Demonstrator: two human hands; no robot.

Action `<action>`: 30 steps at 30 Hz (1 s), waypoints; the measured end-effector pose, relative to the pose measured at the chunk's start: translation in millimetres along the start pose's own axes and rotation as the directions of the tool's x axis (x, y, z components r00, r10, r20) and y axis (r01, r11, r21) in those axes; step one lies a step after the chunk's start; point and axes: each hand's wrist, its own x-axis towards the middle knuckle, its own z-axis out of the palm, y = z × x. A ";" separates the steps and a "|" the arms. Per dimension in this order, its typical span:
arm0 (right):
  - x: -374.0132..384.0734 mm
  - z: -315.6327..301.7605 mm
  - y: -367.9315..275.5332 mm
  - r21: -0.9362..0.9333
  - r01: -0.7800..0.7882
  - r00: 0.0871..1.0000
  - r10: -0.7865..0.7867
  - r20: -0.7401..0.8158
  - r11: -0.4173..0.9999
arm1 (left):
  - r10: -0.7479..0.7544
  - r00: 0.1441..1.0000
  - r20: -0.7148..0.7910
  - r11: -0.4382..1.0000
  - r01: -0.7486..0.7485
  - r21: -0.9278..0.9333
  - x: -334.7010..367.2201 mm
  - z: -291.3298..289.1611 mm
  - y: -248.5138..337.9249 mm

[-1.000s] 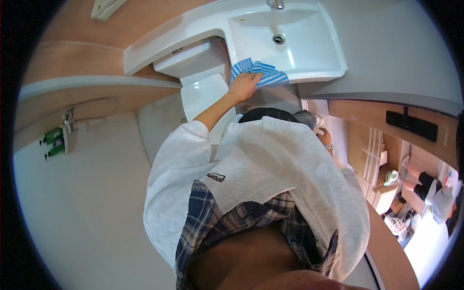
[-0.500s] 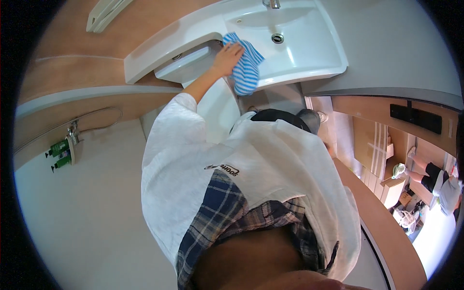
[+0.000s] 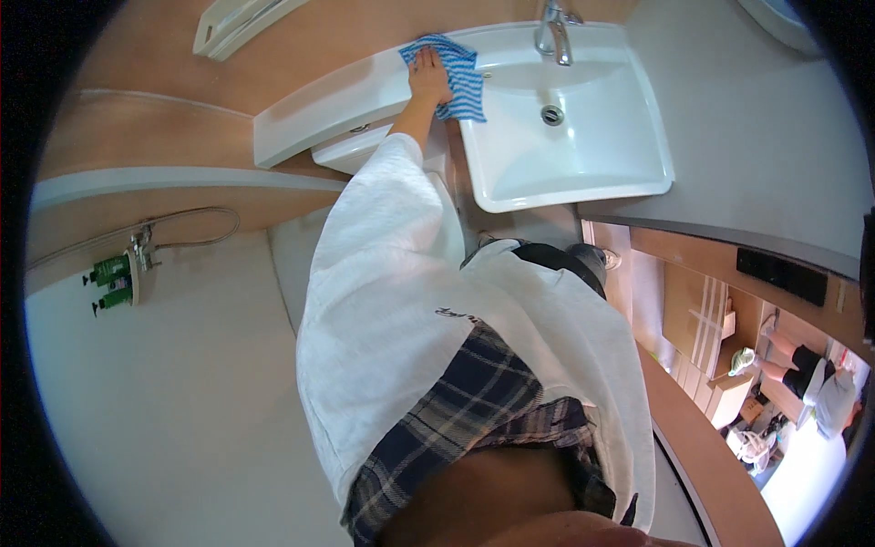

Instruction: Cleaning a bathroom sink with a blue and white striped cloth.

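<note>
My left hand (image 3: 428, 77) lies flat on a blue and white striped cloth (image 3: 460, 82) and presses it onto the far left corner of the white washbasin (image 3: 583, 169). The cloth rests where the basin rim meets a white ledge (image 3: 319, 109), left of the chrome faucet (image 3: 554, 32). My white-sleeved left arm reaches up the picture from my body. My right hand is out of sight.
A white toilet tank (image 3: 360, 150) sits under the ledge, beside the basin. On the left is a white bathtub (image 3: 164, 392) with a tap and hose (image 3: 146, 246) and green bottles (image 3: 114, 281). A wooden counter edge (image 3: 702, 447) curves at lower right.
My left hand has slid the cloth from the basin's near left edge, away from me along the rim, to its far left corner by the faucet.
</note>
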 end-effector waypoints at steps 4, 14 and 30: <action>7.1 -8.4 -7.5 -0.009 -0.003 1.000 0.003 0.009 1.000 | -0.092 0.981 0.173 0.995 0.085 0.046 1.9 -7.6 -34.0; -26.8 -21.0 -6.0 -0.017 -0.056 0.997 0.055 -0.048 0.998 | -0.330 0.908 0.257 0.919 0.248 0.305 -30.9 -13.6 -177.4; -60.4 22.7 25.8 0.207 -0.139 0.978 0.168 -0.125 0.968 | -0.314 0.949 -0.033 0.886 0.305 0.348 -90.6 34.8 -332.5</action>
